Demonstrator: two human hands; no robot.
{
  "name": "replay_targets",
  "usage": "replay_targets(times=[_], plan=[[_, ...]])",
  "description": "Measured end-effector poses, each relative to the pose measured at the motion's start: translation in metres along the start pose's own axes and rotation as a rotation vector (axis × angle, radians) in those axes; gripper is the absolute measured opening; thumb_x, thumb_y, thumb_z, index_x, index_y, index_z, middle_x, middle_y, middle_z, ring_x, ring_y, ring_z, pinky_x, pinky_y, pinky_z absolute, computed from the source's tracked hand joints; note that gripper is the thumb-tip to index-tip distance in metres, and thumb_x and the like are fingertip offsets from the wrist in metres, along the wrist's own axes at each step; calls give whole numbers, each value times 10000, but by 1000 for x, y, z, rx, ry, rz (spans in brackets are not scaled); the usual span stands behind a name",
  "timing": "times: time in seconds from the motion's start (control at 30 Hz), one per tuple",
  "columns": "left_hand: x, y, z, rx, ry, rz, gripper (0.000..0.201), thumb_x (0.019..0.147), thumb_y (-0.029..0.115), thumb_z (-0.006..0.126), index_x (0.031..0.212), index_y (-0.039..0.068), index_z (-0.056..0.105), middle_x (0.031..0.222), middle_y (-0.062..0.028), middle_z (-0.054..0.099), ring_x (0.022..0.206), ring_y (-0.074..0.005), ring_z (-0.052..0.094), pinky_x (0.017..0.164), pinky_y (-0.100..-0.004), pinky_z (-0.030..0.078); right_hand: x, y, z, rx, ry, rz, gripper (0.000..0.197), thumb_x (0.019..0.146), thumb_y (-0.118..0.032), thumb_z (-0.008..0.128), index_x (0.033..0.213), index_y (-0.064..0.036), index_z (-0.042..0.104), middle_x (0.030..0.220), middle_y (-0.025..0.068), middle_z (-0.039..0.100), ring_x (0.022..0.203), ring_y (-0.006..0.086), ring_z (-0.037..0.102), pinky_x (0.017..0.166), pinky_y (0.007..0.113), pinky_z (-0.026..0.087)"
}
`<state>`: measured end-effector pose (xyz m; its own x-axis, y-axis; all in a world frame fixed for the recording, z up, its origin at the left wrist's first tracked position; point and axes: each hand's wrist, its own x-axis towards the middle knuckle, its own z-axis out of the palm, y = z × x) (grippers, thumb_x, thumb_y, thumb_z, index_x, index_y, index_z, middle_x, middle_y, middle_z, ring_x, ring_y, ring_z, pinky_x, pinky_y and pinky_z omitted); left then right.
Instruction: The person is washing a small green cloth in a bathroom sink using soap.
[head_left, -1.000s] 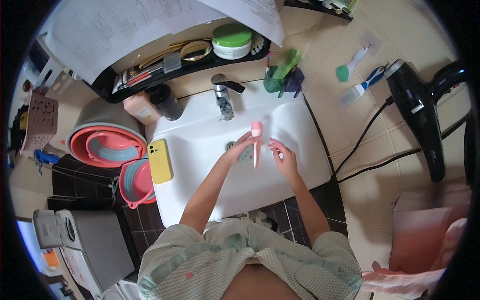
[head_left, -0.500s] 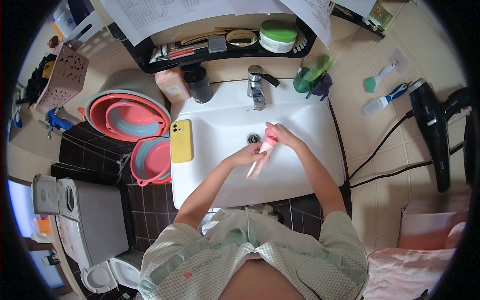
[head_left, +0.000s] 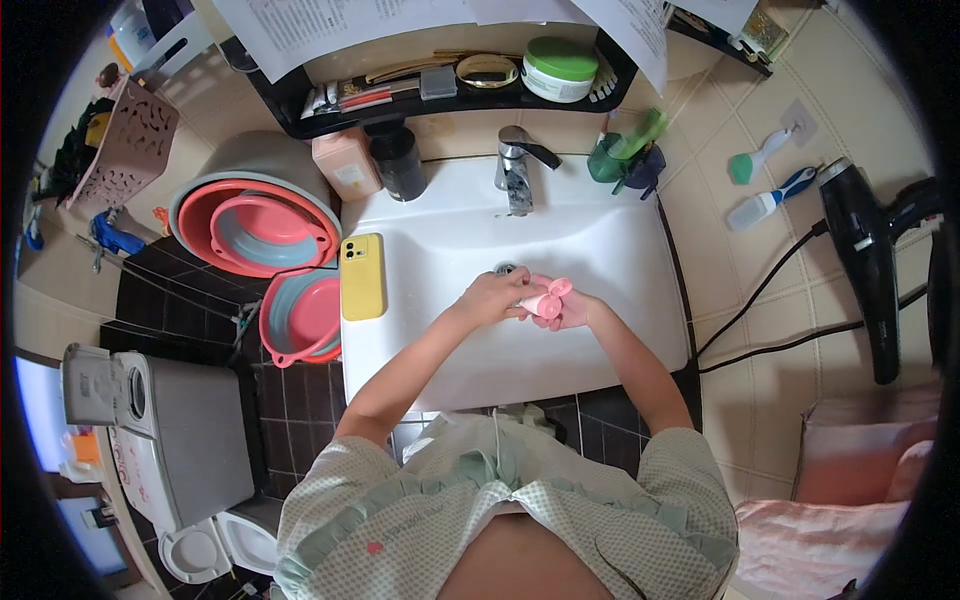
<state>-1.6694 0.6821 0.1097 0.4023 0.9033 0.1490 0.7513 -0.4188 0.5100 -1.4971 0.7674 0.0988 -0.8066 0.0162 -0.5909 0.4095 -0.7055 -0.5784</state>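
Over the white sink, my left hand is closed around a pink squeeze tube. The tube lies tilted, its capped end toward the right, and its flip cap stands open. My right hand is turned palm up under and beside the tube's mouth, with fingers reaching out below it, partly hidden by the tube. Whether any cream lies on the palm is too small to tell. Behind both hands the drain shows in part, under the chrome faucet.
A yellow phone lies on the sink's left rim. A dark pump bottle and a pink bottle stand behind it. Green cups sit at the back right. A hair dryer hangs on the right wall; basins are at left.
The tube's cap has been flipped open. My left hand has tipped the tube toward the right, and my right hand has left the cap and turned palm up beneath it.
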Motion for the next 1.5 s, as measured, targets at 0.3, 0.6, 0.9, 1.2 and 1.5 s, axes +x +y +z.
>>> replay_targets(times=[0.3,0.6,0.9,1.2,1.5], plan=[[-1,-1,27,-570,270,-196,407,686,159,621,1076,147,506,1035,-65,486,733,-182,549,654,-310,472,5,15,-14,237,145,-257,318,823,-390,462,1098,-232,438,866,-31,525,732,46,507,494,137,360],[29,-2,55,-2343,492,-606,283,856,322,411,981,70,437,952,-119,520,874,-283,544,796,-415,447,-3,-32,17,-52,488,-791,387,819,-288,500,1056,18,516,784,46,574,628,92,546,571,188,429],[40,0,45,-2330,375,-522,452,881,375,268,1112,13,410,1071,-135,507,958,-258,520,893,-393,394,9,-34,12,-145,713,-1005,324,801,-217,541,984,50,555,882,61,588,695,91,550,606,210,447],[52,5,47,-2375,318,-507,461,880,364,272,1138,2,397,1083,-132,508,979,-249,517,900,-391,387,6,-37,14,-172,810,-1073,298,801,-206,546,929,60,585,865,67,606,704,79,541,624,204,431],[54,9,42,-2350,299,-544,449,882,359,267,1124,13,418,1058,-124,526,957,-237,529,877,-371,407,1,-37,11,-237,865,-1145,266,808,-175,535,899,69,590,851,75,614,716,83,542,634,206,430]])
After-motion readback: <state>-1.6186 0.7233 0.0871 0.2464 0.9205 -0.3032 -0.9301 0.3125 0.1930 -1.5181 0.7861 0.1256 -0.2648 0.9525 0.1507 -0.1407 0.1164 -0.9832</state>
